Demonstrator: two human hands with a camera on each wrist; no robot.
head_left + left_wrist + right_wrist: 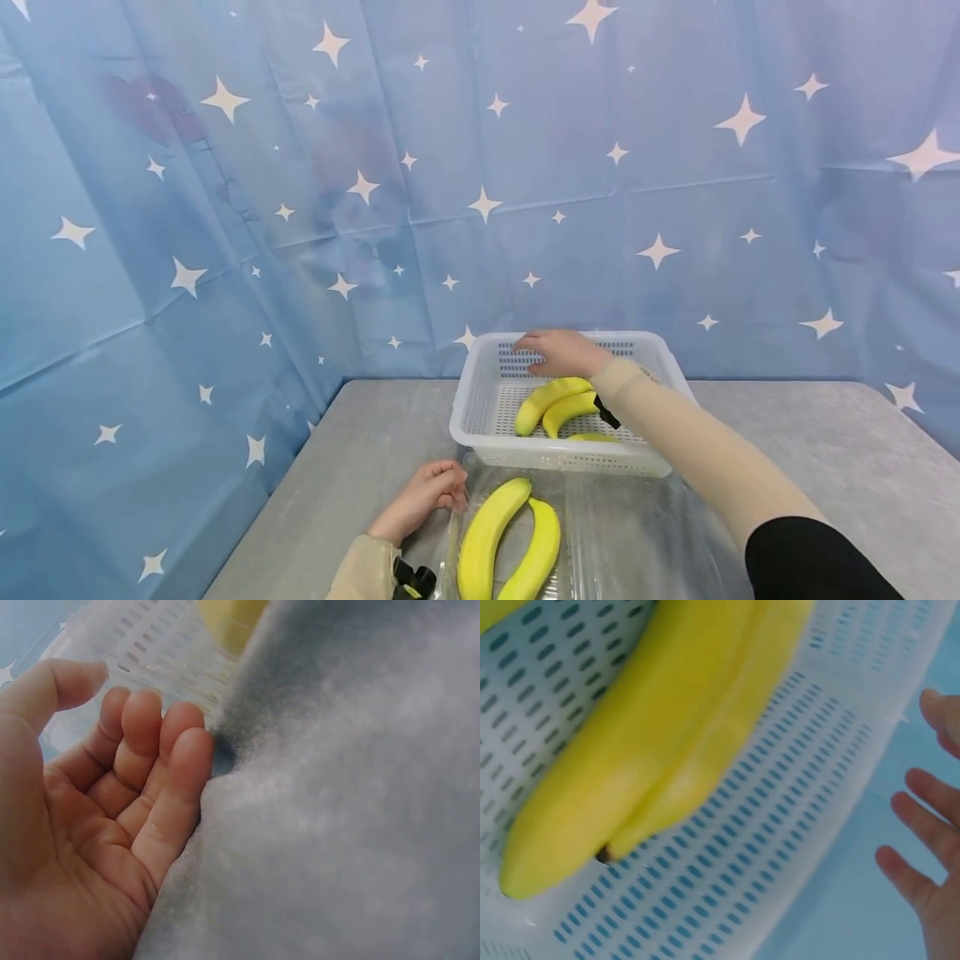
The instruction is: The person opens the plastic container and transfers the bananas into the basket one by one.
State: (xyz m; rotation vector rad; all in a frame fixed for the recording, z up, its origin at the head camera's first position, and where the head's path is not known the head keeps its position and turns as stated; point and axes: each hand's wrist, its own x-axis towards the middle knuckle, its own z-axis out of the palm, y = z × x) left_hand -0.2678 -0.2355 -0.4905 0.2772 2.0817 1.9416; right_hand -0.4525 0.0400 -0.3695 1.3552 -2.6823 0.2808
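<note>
A white perforated basket (480, 400) stands at the back middle of the grey table and holds a bunch of yellow bananas (551, 402). My right hand (558, 350) hovers above the basket's far side with straight fingers, holding nothing. In the right wrist view the bananas (652, 750) lie on the basket floor (795, 825), and the spread fingers (922, 877) are clear of them. Two more bananas (510, 537) lie on a clear plastic sheet (630, 533) in front of the basket. My left hand (423, 496) rests on the table beside that sheet, fingers loosely curled (150, 772) and empty.
The grey table (787, 450) stretches to the right of the basket and to the left of it. A blue curtain with white stars (480, 208) closes the back and left side. The table's left edge runs near my left arm.
</note>
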